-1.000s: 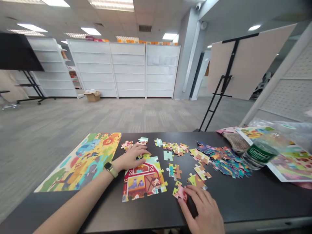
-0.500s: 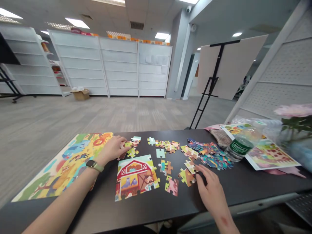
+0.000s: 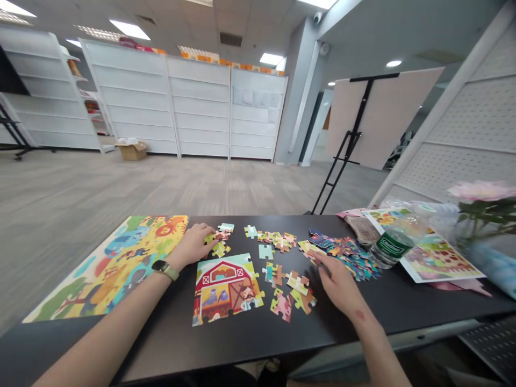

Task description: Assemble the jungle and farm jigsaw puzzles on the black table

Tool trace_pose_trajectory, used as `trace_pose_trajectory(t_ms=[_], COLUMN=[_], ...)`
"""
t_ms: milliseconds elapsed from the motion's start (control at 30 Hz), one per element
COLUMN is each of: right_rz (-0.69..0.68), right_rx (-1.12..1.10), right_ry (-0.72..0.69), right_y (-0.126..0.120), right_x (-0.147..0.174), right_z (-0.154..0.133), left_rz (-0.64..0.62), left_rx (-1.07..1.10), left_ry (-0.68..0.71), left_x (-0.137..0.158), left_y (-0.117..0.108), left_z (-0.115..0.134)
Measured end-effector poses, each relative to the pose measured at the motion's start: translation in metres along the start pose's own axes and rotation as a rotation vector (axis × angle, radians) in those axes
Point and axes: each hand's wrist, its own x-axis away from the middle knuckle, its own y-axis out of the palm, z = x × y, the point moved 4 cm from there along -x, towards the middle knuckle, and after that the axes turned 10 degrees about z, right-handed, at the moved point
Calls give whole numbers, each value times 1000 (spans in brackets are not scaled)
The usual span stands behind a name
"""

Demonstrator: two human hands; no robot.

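My left hand (image 3: 195,244) rests on the dark table with its fingers apart, the tips on a small cluster of puzzle pieces (image 3: 221,249). My right hand (image 3: 336,279) reaches in from the right, fingers stretched, the tips touching a yellow-green puzzle piece (image 3: 309,248). Between the hands lies a joined puzzle section with a red barn (image 3: 226,290). Right of it are loose pieces: a pink one (image 3: 281,305), a brown-and-cream one (image 3: 298,281), and a joined row (image 3: 277,240) further back.
A finished-looking animal picture (image 3: 116,269) lies at the left. At the right are a heap of dark, colourful puzzle pieces (image 3: 355,258), a green-labelled water bottle (image 3: 393,244), printed sheets (image 3: 443,258) and pink flowers (image 3: 484,191). A black easel (image 3: 355,134) stands beyond the table.
My right hand has moved up and away from the brown-and-cream pieces, which now lie further left near the pink piece. My left hand stays at its cluster.
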Motion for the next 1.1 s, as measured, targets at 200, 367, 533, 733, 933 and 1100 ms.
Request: trace_pose_trajectory(t_ms=[200,367,533,733,933,1100], right_rz=[-136,-78,-85,22,85,30], right_rx=[-12,-144,-1,36,35,79], right_ry=[-27,-38,-70,-32,104,89], right_y=[14,12,18,-7,-22,-16], right_x=[-4,8,9,48,62,57], right_z=[1,-1,9,11,14,4], left_rz=[-28,-14,-24,-46,-67,-60], left_rx=[48,91,118,107,125,156], left_ry=[-28,-18,-7,9,25,70], left_x=[2,2,1,2,2,2], left_y=[3,7,8,9,13,12], left_z=[-3,-4,-5,-5,1,5])
